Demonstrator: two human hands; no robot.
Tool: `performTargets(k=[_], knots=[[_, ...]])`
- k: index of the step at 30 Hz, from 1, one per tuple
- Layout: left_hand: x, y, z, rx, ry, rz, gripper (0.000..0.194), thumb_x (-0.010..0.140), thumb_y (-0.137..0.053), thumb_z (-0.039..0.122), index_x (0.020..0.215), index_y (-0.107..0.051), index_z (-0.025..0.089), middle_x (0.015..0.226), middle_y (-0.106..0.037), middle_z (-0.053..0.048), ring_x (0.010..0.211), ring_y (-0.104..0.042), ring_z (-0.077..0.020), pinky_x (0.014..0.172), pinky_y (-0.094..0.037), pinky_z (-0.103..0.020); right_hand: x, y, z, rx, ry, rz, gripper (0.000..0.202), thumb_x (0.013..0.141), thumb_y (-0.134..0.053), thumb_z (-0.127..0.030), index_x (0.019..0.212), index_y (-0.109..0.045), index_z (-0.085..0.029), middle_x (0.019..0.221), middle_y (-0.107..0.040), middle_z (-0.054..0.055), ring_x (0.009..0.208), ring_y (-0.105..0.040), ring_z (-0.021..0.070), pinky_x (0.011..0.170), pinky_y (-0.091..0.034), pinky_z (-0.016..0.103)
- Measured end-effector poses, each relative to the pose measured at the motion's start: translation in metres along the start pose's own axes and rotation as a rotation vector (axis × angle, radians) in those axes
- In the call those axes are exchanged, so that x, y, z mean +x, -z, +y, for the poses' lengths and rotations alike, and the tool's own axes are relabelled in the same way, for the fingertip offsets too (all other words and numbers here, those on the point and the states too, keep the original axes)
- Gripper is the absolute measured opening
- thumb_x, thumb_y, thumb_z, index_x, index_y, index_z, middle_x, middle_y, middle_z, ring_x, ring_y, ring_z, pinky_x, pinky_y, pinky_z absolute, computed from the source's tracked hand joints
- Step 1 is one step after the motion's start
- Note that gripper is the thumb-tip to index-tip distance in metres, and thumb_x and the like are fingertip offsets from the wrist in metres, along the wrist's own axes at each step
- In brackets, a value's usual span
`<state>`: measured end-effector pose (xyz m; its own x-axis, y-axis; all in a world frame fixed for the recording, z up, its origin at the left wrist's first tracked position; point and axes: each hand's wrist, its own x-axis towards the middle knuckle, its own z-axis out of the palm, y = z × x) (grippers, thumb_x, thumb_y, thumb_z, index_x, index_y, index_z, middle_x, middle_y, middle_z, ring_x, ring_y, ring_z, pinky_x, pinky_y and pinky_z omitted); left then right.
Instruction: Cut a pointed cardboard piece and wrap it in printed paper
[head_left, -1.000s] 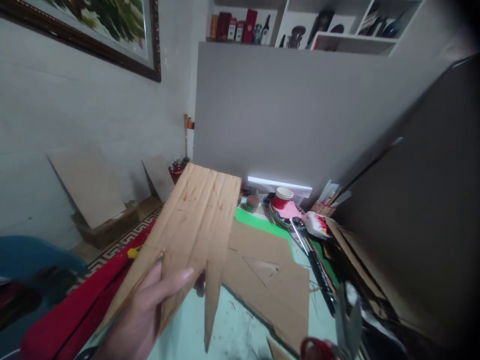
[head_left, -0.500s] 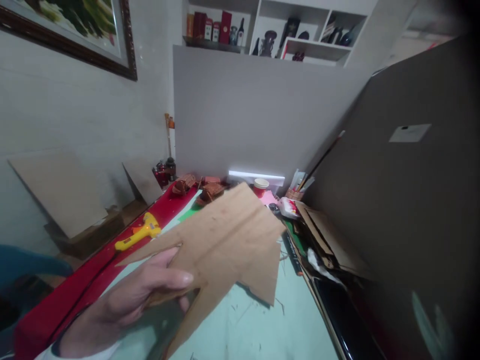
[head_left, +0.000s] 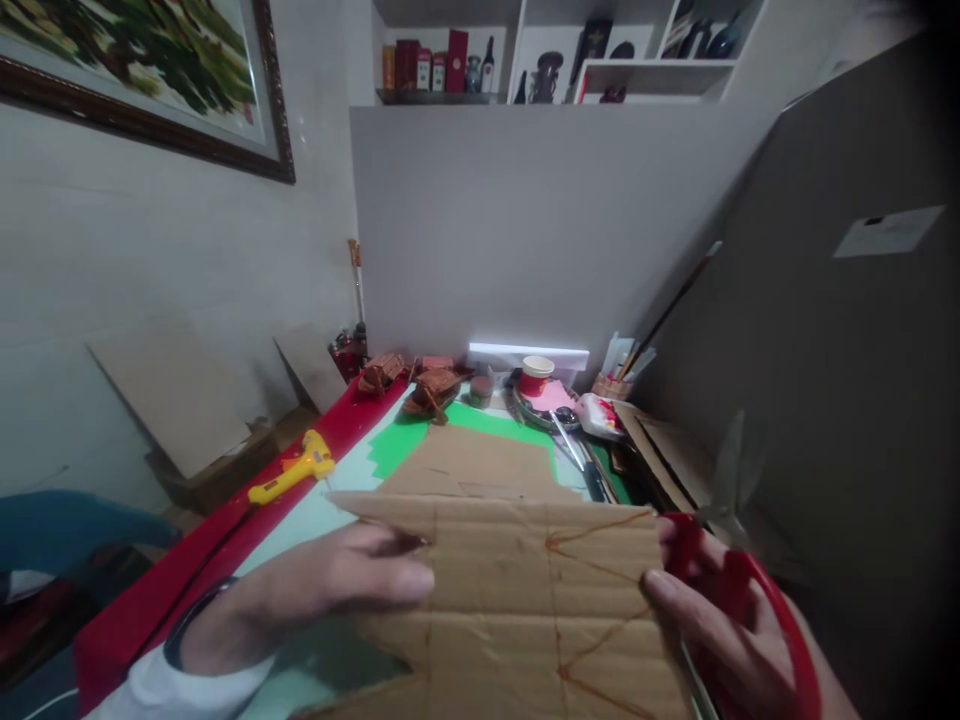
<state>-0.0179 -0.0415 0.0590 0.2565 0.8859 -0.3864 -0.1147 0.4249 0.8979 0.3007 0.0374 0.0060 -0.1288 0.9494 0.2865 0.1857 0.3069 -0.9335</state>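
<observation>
A cut piece of brown cardboard (head_left: 495, 600), with reddish-brown drawn lines and pointed notches on its left side, is held between both hands above the table. My left hand (head_left: 352, 575) grips its left part, thumb on top. On the right, my right hand (head_left: 720, 620) has its thumb at the cardboard's right edge and also holds red-handled scissors (head_left: 784, 620), whose blades point up and look spread and blurred. Behind the held piece, another brown cardboard piece (head_left: 480, 460) lies on a green sheet (head_left: 397, 447).
A yellow glue gun (head_left: 296, 470) lies on the red cloth (head_left: 187, 570) at left. Small brown boat models (head_left: 433, 392), a red paper cup (head_left: 536, 377) and a brush holder (head_left: 613, 386) stand at the back. Cardboard sheets (head_left: 660, 460) are stacked at right.
The cardboard has turned and come nearer, now showing drawn lines. My right hand has come into view with the scissors and touches the cardboard's right edge. The view has shifted slightly.
</observation>
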Motion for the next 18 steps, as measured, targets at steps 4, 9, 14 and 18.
performTargets(k=[4,9,14,18], knots=[[0.016,0.005,0.008,-0.012,-0.304,0.248,0.013,0.076,-0.075,0.029,0.07,-0.079,0.019,0.065,-0.073,-0.003,0.06,-0.063,-0.015,0.059,-0.05,-0.021,-0.01,0.005,0.015,0.008,-0.077,-0.078,0.029,0.081,-0.074,-0.039,0.103,-0.066,-0.022,0.097,-0.067,0.007,0.088,-0.067,0.0272,0.076,-0.058,0.028],[0.022,0.019,0.014,0.022,-0.425,0.383,0.022,0.08,-0.073,0.029,0.062,-0.075,0.018,0.059,-0.072,-0.002,0.055,-0.061,-0.0117,0.054,-0.047,-0.017,-0.014,0.013,0.028,0.025,-0.15,-0.091,0.026,0.085,-0.071,-0.041,0.105,-0.064,-0.026,0.098,-0.063,0.005,0.091,-0.062,0.0235,0.079,-0.055,0.025],[0.019,0.022,0.016,0.025,-0.448,0.366,0.027,0.083,-0.069,0.03,0.06,-0.072,0.016,0.051,-0.07,-0.005,0.046,-0.061,-0.0156,0.047,-0.05,-0.022,-0.012,0.008,0.027,0.174,-0.234,-0.028,0.033,0.072,-0.079,-0.049,0.094,-0.068,-0.026,0.096,-0.066,0.009,0.094,-0.065,0.0303,0.077,-0.058,0.034],[0.019,0.012,0.019,-0.005,-0.46,0.412,0.034,0.084,-0.067,0.027,0.052,-0.069,0.017,0.048,-0.065,-0.002,0.043,-0.056,-0.01,0.04,-0.043,-0.014,-0.015,0.0,0.016,0.23,-0.239,-0.029,0.034,0.071,-0.08,-0.047,0.095,-0.07,-0.025,0.095,-0.068,0.011,0.092,-0.068,0.0329,0.08,-0.059,0.041]])
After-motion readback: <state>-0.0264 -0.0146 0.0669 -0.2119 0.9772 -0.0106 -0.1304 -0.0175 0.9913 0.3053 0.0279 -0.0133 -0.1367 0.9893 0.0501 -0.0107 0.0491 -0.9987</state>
